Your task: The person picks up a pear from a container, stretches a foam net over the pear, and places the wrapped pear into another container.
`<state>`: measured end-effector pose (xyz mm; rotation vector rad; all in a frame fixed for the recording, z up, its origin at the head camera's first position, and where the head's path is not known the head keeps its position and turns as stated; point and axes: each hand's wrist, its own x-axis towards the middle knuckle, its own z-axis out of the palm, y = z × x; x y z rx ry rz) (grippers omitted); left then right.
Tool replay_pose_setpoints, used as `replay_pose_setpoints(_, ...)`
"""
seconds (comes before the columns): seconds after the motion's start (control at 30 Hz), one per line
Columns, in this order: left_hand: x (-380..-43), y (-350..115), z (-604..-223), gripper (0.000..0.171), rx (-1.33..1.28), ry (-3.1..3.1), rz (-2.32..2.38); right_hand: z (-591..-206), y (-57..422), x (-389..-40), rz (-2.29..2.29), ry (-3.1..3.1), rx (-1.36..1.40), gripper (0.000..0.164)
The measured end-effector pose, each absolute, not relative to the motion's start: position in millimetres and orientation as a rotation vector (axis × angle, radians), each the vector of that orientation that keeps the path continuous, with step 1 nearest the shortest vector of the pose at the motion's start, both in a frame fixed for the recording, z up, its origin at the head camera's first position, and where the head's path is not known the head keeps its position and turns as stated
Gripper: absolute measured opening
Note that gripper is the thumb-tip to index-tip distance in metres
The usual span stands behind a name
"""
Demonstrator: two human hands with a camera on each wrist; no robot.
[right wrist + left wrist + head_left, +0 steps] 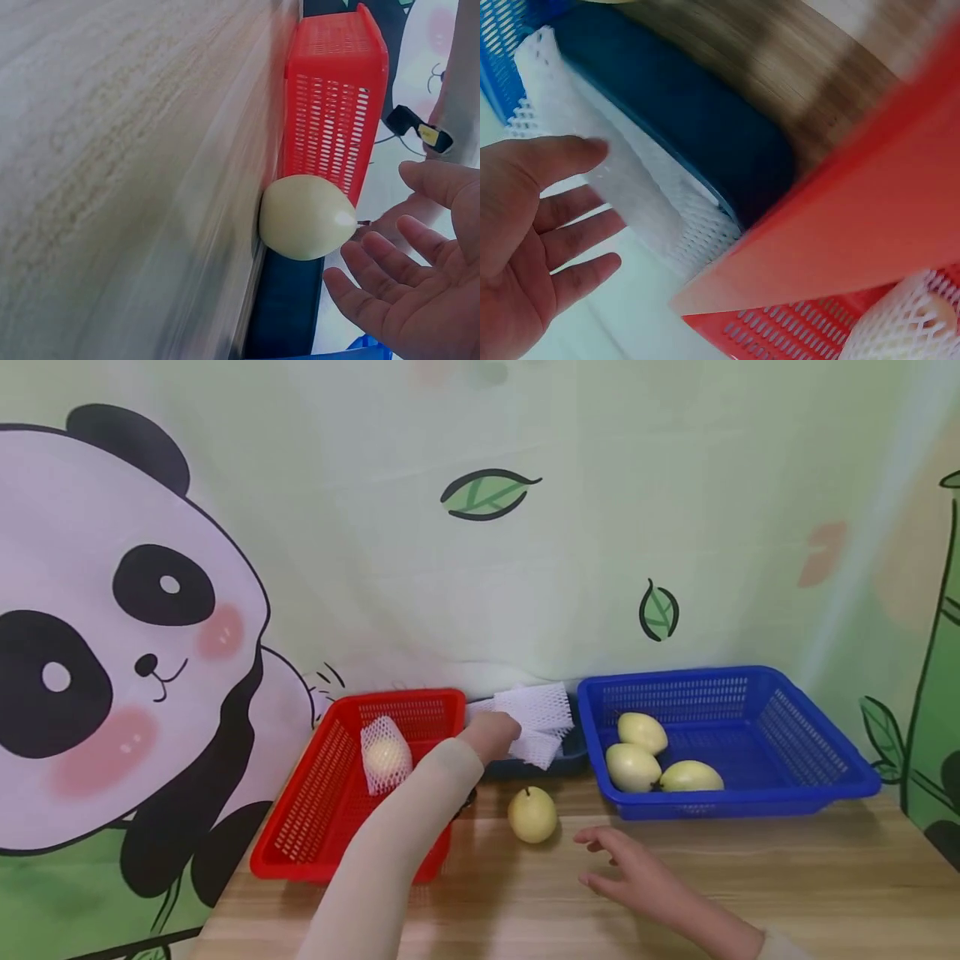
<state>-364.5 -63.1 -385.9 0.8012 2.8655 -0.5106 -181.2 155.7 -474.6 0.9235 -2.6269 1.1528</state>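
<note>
Several white foam net sleeves [536, 714] lie in a dark blue tray [697, 112] between two baskets. My left hand [493, 735] reaches over this tray; in the left wrist view its thumb and fingers are spread beside a sleeve, and whether the thumb touches it I cannot tell. A yellow pear [532, 815] with its stem up stands on the table in front of the tray. To its right, my right hand [626, 868] is held with fingers apart and nothing between them, not touching the pear [307, 217].
At the left a red basket [288, 860] holds one pear in a foam net sleeve [387, 756]. The blue basket [750, 806] at the right holds three bare pears [633, 767]. A curtain with a printed panda [97, 635] hangs behind the wooden table [570, 918].
</note>
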Motion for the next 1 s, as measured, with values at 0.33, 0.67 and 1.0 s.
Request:
replay_pose_setpoints(0.33,-378,-68,-361,0.039,0.757,2.921,-0.218,-475,157,-186,1.179,-2.692,0.876,0.038)
replay_pose_setpoints(0.67,-384,-87,-339,0.044,0.584,2.975,0.27,-479,155,-186,1.2,-2.74,0.851,0.038)
replay_pose_setpoints(1.0,-370,-109,-324,0.041,0.488,2.952,0.844,-465,150,-190,1.251,-2.698,0.762,0.037)
